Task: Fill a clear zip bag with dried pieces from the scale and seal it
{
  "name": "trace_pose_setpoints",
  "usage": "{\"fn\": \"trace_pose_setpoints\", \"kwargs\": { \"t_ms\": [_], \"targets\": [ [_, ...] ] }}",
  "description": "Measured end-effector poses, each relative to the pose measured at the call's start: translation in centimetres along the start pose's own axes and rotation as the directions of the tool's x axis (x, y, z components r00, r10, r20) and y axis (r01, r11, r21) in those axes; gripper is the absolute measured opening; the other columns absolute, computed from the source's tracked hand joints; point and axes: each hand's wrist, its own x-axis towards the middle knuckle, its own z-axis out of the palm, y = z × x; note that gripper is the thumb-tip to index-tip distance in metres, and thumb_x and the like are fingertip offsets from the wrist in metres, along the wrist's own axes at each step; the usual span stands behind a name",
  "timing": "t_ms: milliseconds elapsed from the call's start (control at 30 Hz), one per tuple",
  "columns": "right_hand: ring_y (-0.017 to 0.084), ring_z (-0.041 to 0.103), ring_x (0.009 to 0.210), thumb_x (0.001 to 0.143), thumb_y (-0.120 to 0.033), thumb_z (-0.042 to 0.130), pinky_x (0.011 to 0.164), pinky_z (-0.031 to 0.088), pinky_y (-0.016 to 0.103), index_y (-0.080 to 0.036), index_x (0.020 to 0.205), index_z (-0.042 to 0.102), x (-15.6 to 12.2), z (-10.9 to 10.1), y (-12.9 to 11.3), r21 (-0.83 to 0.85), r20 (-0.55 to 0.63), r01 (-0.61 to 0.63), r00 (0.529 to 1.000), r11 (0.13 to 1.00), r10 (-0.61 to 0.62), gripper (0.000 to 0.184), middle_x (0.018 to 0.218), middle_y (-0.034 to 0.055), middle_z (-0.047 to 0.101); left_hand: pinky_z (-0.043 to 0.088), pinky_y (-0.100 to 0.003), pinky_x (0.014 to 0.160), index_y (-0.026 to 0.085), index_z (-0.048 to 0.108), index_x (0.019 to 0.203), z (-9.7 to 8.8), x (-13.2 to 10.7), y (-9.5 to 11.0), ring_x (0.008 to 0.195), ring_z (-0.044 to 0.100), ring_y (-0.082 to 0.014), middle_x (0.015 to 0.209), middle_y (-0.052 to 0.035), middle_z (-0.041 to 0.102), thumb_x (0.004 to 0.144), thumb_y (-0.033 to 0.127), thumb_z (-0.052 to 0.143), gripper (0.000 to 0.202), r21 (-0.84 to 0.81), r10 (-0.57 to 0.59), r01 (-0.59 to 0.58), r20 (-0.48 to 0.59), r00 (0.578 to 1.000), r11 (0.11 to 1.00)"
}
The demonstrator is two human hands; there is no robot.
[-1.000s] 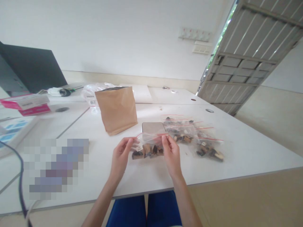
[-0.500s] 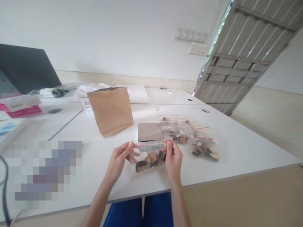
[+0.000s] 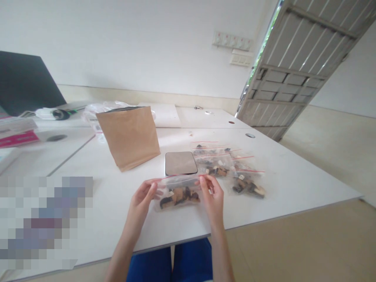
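Observation:
A clear zip bag [image 3: 179, 197] with a red strip along its top holds brown and black pieces and a small white label. My right hand [image 3: 213, 194] pinches its top right corner between thumb and fingers. At the left end of the bag, my left hand [image 3: 144, 197] has its thumb off the plastic and its fingers spread, some of them behind the bag's edge. Just beyond the bag lies a flat square scale [image 3: 181, 163] with a grey top. Several similar filled zip bags [image 3: 248, 186] lie overlapping to the right.
A brown paper pouch [image 3: 129, 137] stands upright left of the scale. Farther left are a dark monitor [image 3: 28, 80], a pink box [image 3: 19, 138] and a blurred-out patch. The table's front edge [image 3: 252, 220] runs close to my legs. A metal door [image 3: 293, 78] is at the right.
My left thumb has come away from the bag's top left corner and its fingers have spread. The bag now hangs flatter, with my right hand still on it. The view has shifted slightly right.

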Motion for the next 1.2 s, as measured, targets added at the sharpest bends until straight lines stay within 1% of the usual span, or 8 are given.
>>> {"fn": "trace_pose_setpoints", "kwargs": {
  "t_ms": [133, 300, 500, 667, 833, 933, 1067, 1200],
  "targets": [
    [0.019, 0.063, 0.069, 0.085, -0.049, 0.052, 0.065, 0.049, 0.029, -0.017, 0.089, 0.064, 0.1, 0.0, 0.1, 0.028, 0.015, -0.002, 1.000, 1.000, 0.002, 0.035, 0.075, 0.0059, 0.070, 0.050, -0.024, 0.067, 0.017, 0.067, 0.083, -0.1, -0.6, -0.5, 0.072, 0.064, -0.0145, 0.084, -0.0047, 0.071, 0.076, 0.051, 0.063, 0.034, -0.015, 0.003, -0.004, -0.046, 0.999, 1.000],
    [0.018, 0.062, 0.069, 0.087, -0.050, 0.045, 0.065, 0.049, 0.029, -0.017, 0.087, 0.065, 0.1, -0.1, 0.2, 0.013, 0.035, 0.019, 0.999, 1.000, -0.019, 0.038, 0.077, 0.0065, 0.070, 0.049, -0.025, 0.065, 0.018, 0.070, 0.083, -0.4, -0.6, -0.9, 0.072, 0.065, -0.0164, 0.086, -0.0053, 0.072, 0.077, 0.050, 0.062, 0.034, 0.058, 0.038, -0.031, -0.113, 0.993, 0.998],
    [0.019, 0.061, 0.072, 0.087, -0.048, 0.045, 0.071, 0.047, 0.031, -0.017, 0.085, 0.064, -0.2, -0.1, -0.1, -0.101, -0.025, 0.069, 0.997, 0.993, -0.071, 0.036, 0.080, 0.0072, 0.070, 0.050, -0.028, 0.067, 0.020, 0.072, 0.082, -0.6, -0.9, -0.8, 0.081, 0.064, -0.0207, 0.085, -0.0062, 0.073, 0.076, 0.053, 0.061, 0.036, 0.147, 0.090, -0.064, -0.178, 0.980, 0.987],
    [0.020, 0.061, 0.076, 0.087, -0.047, 0.045, 0.074, 0.045, 0.031, -0.017, 0.082, 0.066, -0.5, -0.1, -0.4, -0.151, -0.059, 0.075, 0.995, 0.986, -0.085, 0.036, 0.082, 0.0076, 0.070, 0.048, -0.027, 0.069, 0.019, 0.068, 0.076, -0.3, -1.0, -0.9, 0.077, 0.062, -0.0182, 0.082, -0.0051, 0.072, 0.075, 0.053, 0.062, 0.035, 0.165, 0.099, -0.064, -0.212, 0.972, 0.984],
    [0.019, 0.061, 0.074, 0.086, -0.050, 0.047, 0.072, 0.045, 0.030, -0.017, 0.080, 0.065, -0.4, 0.0, -0.3, -0.070, -0.038, 0.058, 0.997, 0.996, -0.061, 0.037, 0.079, 0.0066, 0.070, 0.046, -0.026, 0.065, 0.018, 0.065, 0.075, -0.2, -0.9, -0.9, 0.073, 0.059, -0.0168, 0.078, -0.0045, 0.069, 0.074, 0.053, 0.064, 0.035, 0.134, 0.101, -0.071, -0.231, 0.968, 0.988],
    [0.018, 0.061, 0.076, 0.086, -0.049, 0.048, 0.074, 0.045, 0.029, -0.017, 0.079, 0.064, -0.4, -0.1, -0.3, 0.047, 0.001, 0.040, 0.999, 0.998, -0.040, 0.036, 0.077, 0.0054, 0.069, 0.045, -0.026, 0.066, 0.017, 0.065, 0.079, -0.2, -0.9, -0.9, 0.076, 0.059, -0.0173, 0.082, -0.0054, 0.068, 0.076, 0.054, 0.060, 0.037, 0.122, 0.079, -0.055, -0.201, 0.977, 0.991],
    [0.018, 0.061, 0.082, 0.082, -0.045, 0.057, 0.077, 0.045, 0.028, -0.018, 0.082, 0.064, -0.5, -0.2, -0.4, 0.137, 0.131, -0.015, 0.991, 0.991, -0.003, 0.028, 0.083, 0.0048, 0.069, 0.045, -0.025, 0.071, 0.018, 0.064, 0.082, 0.0, -1.1, -0.9, 0.085, 0.058, -0.0172, 0.087, -0.0050, 0.066, 0.083, 0.052, 0.053, 0.036, 0.033, 0.095, -0.091, -0.154, 0.983, 0.995],
    [0.018, 0.061, 0.082, 0.077, -0.042, 0.065, 0.077, 0.045, 0.029, -0.017, 0.083, 0.066, -0.4, -0.4, -0.4, 0.168, 0.203, -0.066, 0.979, 0.984, 0.031, 0.025, 0.085, 0.0051, 0.068, 0.044, -0.023, 0.072, 0.019, 0.061, 0.079, 0.0, -1.2, -0.9, 0.081, 0.057, -0.0145, 0.082, -0.0017, 0.063, 0.077, 0.047, 0.063, 0.028, 0.005, 0.117, -0.117, -0.156, 0.981, 0.993]
  ]
}}
